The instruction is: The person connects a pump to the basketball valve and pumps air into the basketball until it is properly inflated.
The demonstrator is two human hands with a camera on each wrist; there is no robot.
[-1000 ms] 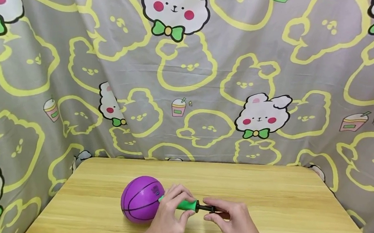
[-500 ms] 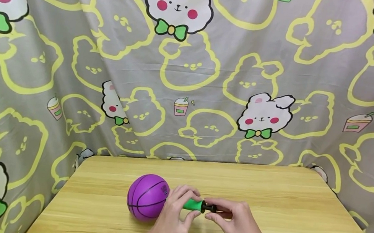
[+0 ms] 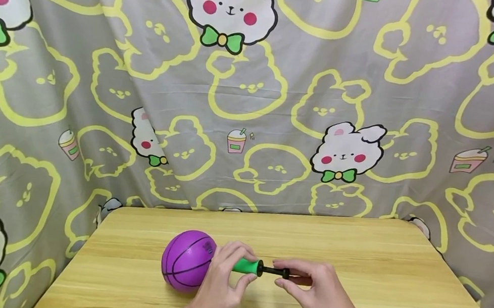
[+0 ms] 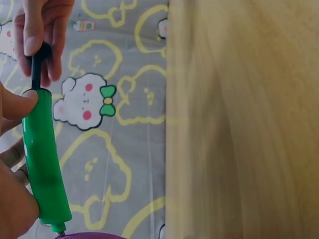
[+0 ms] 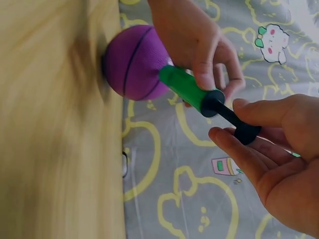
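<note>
A purple basketball (image 3: 186,261) with black lines sits on the table, left of both hands. My left hand (image 3: 222,278) grips the green barrel of a hand pump (image 3: 244,265), its fingers and thumb curled round it. In the left wrist view a short metal needle joins the pump (image 4: 46,159) to the ball (image 4: 92,235). My right hand (image 3: 319,286) holds the black handle (image 5: 246,132) at the plunger's end between thumb and fingers. A length of black rod (image 3: 273,270) shows between barrel and handle.
The light wooden table (image 3: 375,270) stretches to both sides and behind the hands. A grey curtain (image 3: 280,107) with cartoon bears hangs along its back edge and both sides.
Half a second ago the handle was closer to the barrel. My right hand has drawn it outward to the right, so more rod shows. The ball stays on the needle side.
</note>
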